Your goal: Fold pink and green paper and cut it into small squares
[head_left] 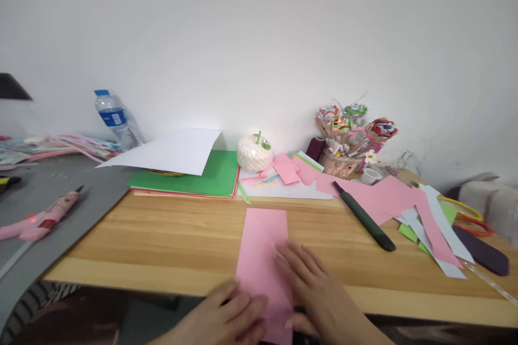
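Observation:
A pink paper strip (pixel 263 259) lies lengthwise on the wooden table in front of me, its near end reaching past the table's front edge. At the strip's lower left, my left hand (pixel 232 315) has its fingers bent over the paper, gripping it near the edge. My right hand (pixel 313 288) lies along the strip's right side, fingers stretched out with the tips on the paper and slightly blurred. Its thumb sits apart, lower down by the paper's near edge.
Right of the strip lies a dark green craft knife (pixel 364 215) beside pink paper offcuts (pixel 388 197). Green paper sheets (pixel 218 178), a white woven ball (pixel 254 153) and a pot of paper flowers (pixel 342 161) line the back. A pink glue gun (pixel 44 218) rests left, near a water bottle (pixel 113 116).

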`<state>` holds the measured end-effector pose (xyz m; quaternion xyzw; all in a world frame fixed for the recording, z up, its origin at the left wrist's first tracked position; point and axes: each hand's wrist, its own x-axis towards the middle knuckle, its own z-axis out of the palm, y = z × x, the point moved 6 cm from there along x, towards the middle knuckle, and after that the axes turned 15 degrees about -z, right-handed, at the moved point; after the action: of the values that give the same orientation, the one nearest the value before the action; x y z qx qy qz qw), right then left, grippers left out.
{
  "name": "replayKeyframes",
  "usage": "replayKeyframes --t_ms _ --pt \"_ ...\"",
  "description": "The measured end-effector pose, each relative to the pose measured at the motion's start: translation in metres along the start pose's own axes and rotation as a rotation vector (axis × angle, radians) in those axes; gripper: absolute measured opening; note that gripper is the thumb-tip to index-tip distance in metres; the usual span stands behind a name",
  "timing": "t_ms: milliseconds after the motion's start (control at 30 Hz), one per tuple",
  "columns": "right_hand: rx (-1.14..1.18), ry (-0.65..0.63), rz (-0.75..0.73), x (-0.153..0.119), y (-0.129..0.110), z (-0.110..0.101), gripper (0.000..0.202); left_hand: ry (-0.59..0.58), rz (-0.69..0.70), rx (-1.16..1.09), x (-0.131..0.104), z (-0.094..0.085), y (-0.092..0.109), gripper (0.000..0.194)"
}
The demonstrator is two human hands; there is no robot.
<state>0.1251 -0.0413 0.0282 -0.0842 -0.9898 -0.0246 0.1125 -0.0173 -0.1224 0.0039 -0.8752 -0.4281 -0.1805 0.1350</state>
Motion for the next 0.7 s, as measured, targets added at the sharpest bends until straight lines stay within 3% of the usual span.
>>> replayKeyframes --t_ms 67,133,167,233,300,433,567,633,700 --pt "0.102 -0.047 -0.034 -0.001 -0.006 0.003 0.091 -0.053 -0.003 -0.06 0.014 0.003 0.004 0.028" --pt "0.186 -0.093 0.002 -0.009 -0.001 0.002 0.092 -0.185 0.002 -0.127 0.027 0.003 -0.001 0.036" --pt "0.218 -0.116 0.028 -0.014 0.002 0.0 0.094 -0.295 0.014 -0.159 0.032 0.004 -0.006 0.045" --pt "0.262 -0.168 0.078 -0.022 0.007 -0.006 0.099 -0.473 -0.009 -0.199 0.04 0.005 -0.018 0.083" --pt "0.281 -0.217 0.133 -0.028 0.01 -0.011 0.098 -0.56 -0.038 -0.211 0.048 0.003 -0.028 0.101" --pt "0.314 -0.201 0.249 -0.031 0.013 -0.013 0.076 -0.6 -0.053 -0.321 0.07 -0.001 -0.04 0.088" --pt "0.41 0.08 0.422 -0.032 0.026 -0.015 0.03 -0.677 0.015 -0.538 0.09 -0.004 -0.048 0.079" --pt "0.427 0.197 0.622 -0.039 0.04 -0.013 0.028 -0.703 -0.034 -0.675 0.101 -0.002 -0.053 0.071" --pt "0.409 0.249 0.786 -0.043 0.053 -0.011 0.034 -0.654 -0.179 -0.791 0.112 0.004 -0.061 0.062"
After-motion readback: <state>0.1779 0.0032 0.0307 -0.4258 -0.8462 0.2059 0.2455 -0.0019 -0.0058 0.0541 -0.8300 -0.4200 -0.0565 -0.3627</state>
